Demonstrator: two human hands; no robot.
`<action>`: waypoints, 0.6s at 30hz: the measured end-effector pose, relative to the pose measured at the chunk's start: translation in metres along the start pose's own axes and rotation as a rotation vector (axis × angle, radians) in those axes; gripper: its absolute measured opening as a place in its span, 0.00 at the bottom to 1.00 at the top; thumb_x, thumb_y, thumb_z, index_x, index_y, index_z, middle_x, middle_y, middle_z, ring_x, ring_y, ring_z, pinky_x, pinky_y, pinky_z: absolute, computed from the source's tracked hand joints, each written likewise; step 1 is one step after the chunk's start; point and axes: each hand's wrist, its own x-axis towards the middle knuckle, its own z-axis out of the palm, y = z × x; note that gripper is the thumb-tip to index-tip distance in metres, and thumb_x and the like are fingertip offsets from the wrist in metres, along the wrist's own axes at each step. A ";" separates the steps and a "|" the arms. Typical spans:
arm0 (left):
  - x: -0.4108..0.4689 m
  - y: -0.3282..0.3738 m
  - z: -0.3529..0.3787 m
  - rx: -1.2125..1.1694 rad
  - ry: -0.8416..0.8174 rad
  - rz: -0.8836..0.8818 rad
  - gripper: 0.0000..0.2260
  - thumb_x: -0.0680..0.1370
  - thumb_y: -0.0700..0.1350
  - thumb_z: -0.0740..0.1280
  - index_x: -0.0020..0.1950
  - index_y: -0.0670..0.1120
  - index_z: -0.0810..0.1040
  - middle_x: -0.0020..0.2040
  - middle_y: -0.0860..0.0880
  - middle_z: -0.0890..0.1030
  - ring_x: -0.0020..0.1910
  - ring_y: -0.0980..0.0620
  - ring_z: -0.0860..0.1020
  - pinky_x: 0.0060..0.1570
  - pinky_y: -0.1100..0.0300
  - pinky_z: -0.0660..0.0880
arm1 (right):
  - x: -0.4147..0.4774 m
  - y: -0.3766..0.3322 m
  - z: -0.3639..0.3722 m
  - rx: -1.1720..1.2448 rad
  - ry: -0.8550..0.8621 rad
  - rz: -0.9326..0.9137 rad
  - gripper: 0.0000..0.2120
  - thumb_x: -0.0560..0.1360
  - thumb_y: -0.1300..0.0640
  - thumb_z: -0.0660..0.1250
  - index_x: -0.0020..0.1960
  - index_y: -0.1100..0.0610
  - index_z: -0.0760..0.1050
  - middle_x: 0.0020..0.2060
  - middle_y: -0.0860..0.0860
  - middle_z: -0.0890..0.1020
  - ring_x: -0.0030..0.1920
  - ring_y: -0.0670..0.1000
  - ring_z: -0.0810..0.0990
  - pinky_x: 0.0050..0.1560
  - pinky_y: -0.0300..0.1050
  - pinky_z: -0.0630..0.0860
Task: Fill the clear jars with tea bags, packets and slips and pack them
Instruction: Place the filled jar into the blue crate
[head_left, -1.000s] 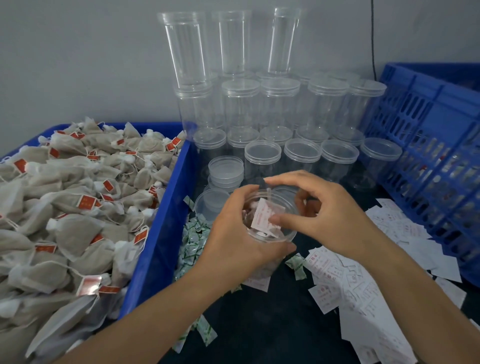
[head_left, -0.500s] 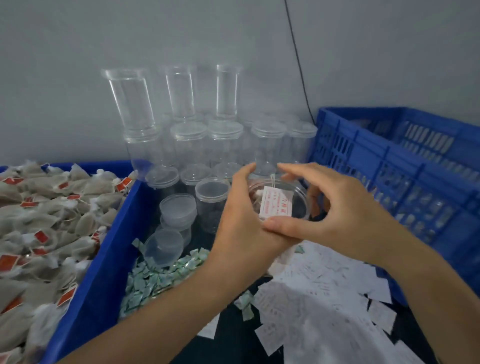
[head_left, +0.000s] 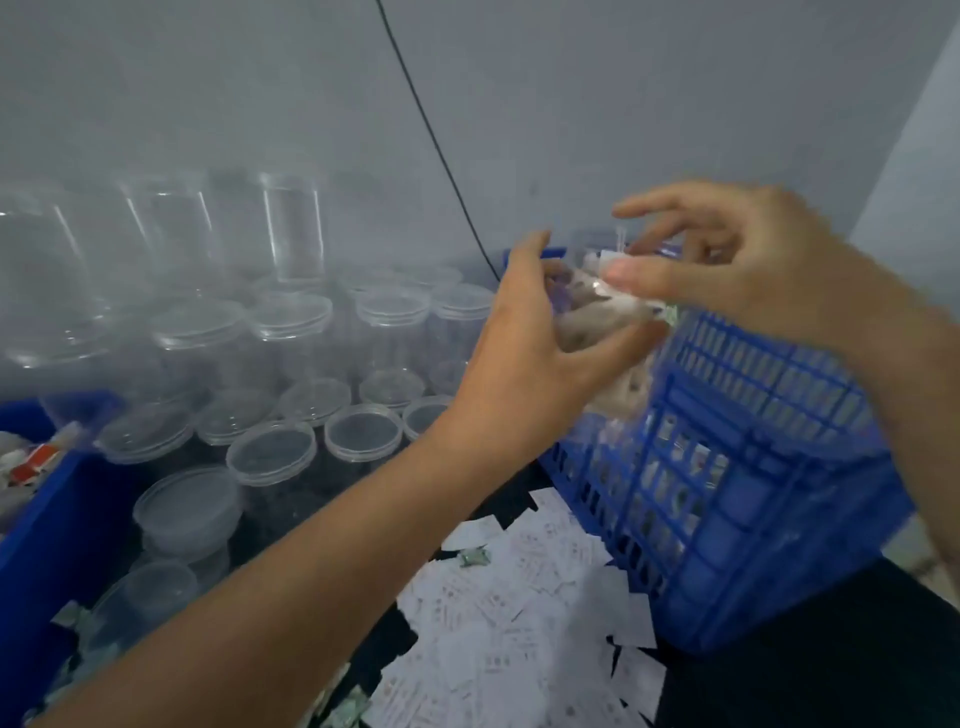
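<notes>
We see a grey wall (head_left: 208, 78) behind everything, with a thin black cable (head_left: 441, 156) running down it. At the right stands a slatted blue crate (head_left: 753, 467) on the dark worktop (head_left: 400, 636). At the left edge is the corner of a blue bin (head_left: 47, 530) with tea bags (head_left: 31, 460) in it.

Between bin and crate stands a crowd of empty clear jars (head_left: 291, 322), lidded and stacked, tallest at the back against the wall. A few low lidded tubs (head_left: 187, 506) sit in front of them. White paper slips (head_left: 498, 597) lie scattered over the worktop beside the crate's base, with a small green packet (head_left: 472, 557) among them.

The left hand (head_left: 524, 358) is raised above the worktop. Its fingers and thumb are wrapped round the held jar (head_left: 615, 400), which hangs tilted over the crate's near left corner, touching nothing below it. Pale contents show through the jar's wall.

The right hand (head_left: 753, 270) is at the jar's mouth, fingers spread and curved over it, thumb against a white slip (head_left: 608, 260) at the rim. The blur keeps us from telling whether this hand grips anything.
</notes>
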 end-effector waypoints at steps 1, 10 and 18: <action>0.007 -0.004 0.003 0.042 -0.002 0.000 0.36 0.73 0.49 0.72 0.76 0.49 0.56 0.65 0.55 0.71 0.61 0.65 0.72 0.56 0.74 0.69 | 0.008 0.011 -0.010 0.001 0.035 0.030 0.35 0.60 0.24 0.69 0.61 0.41 0.78 0.48 0.43 0.84 0.38 0.45 0.78 0.43 0.42 0.74; 0.041 -0.045 0.058 0.302 -0.298 0.061 0.17 0.82 0.52 0.58 0.69 0.49 0.72 0.69 0.56 0.71 0.65 0.64 0.66 0.58 0.80 0.60 | 0.061 0.136 -0.065 -0.640 0.057 0.436 0.36 0.68 0.32 0.72 0.69 0.50 0.75 0.67 0.55 0.77 0.65 0.59 0.76 0.65 0.51 0.70; 0.050 -0.079 0.079 0.442 -0.446 0.092 0.26 0.79 0.61 0.54 0.74 0.50 0.65 0.76 0.58 0.62 0.75 0.64 0.50 0.76 0.58 0.49 | 0.035 0.226 -0.052 -0.777 -0.580 0.770 0.28 0.69 0.44 0.78 0.60 0.57 0.72 0.50 0.51 0.73 0.41 0.53 0.79 0.27 0.43 0.78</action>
